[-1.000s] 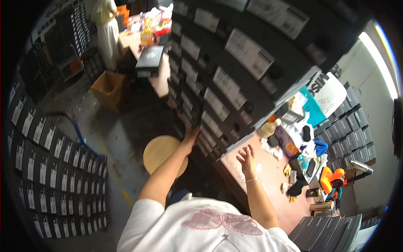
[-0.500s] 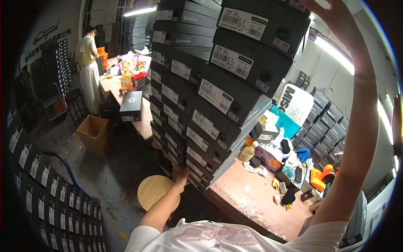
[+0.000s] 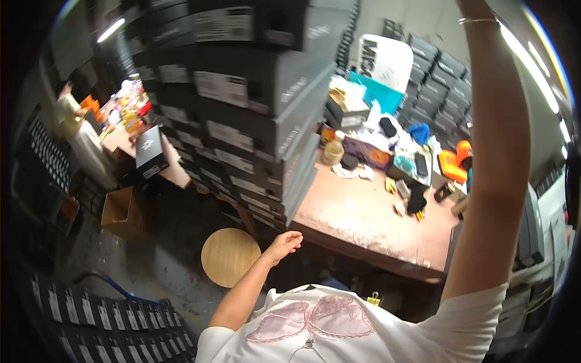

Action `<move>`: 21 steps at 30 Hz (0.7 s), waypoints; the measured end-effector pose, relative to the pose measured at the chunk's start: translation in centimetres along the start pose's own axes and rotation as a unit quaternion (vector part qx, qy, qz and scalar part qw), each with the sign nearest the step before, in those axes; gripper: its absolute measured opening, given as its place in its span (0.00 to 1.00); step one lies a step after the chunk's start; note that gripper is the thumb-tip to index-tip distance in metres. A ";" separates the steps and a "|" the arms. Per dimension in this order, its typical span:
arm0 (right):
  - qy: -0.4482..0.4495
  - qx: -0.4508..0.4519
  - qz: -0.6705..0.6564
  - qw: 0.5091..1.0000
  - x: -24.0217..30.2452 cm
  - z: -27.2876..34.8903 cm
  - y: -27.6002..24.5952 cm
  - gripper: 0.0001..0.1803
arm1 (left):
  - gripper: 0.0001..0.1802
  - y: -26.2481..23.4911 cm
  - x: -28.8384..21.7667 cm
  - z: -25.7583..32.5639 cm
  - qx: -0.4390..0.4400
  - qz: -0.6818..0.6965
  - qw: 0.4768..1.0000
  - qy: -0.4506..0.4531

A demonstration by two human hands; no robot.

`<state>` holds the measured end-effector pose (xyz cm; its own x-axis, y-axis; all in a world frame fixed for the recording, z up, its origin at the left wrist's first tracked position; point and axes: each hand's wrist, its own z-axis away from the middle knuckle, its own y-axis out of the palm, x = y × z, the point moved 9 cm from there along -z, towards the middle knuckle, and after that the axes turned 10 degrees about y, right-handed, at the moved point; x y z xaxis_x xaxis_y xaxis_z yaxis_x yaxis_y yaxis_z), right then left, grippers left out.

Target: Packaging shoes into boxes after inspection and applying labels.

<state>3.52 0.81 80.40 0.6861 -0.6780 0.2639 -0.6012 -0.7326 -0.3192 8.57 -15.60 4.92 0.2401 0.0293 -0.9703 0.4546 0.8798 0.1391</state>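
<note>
A tall stack of dark grey shoeboxes (image 3: 266, 75) with white labels stands at the edge of the workbench (image 3: 339, 212). It rises past the top of the picture. Below the stack's lowest near corner is my left hand (image 3: 284, 247), fingers loosely stretched and a little bent, holding nothing. It appears apart from the boxes. My right arm (image 3: 499, 157) reaches straight up on the right side, a thin bracelet at the wrist. The right hand lies beyond the upper edge, so what it touches is hidden.
A round wooden stool (image 3: 231, 257) stands below the stack. An open cardboard box (image 3: 124, 212) is on the floor, with more stacked shoeboxes (image 3: 115, 323) lower left. Bottles, cloths and an orange tape dispenser (image 3: 451, 166) clutter the bench. Another person (image 3: 82, 133) stands at the far left table.
My left hand has come off the lower part of the stack. The view has swung, so the stack sits further left. My right hand has left the picture at the top.
</note>
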 end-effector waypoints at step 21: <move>0.168 0.379 0.316 0.853 -59.4 37.3 26.0 0.32 | 0.21 10.1 1.8 -8.6 -0.201 0.082 0.970 -0.109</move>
<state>-37.60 24.31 22.45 0.0893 -0.9956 0.0266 -0.2830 -0.0510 -0.9578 6.26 -2.58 2.87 0.4760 0.1217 -0.8710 0.0341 0.9871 0.1565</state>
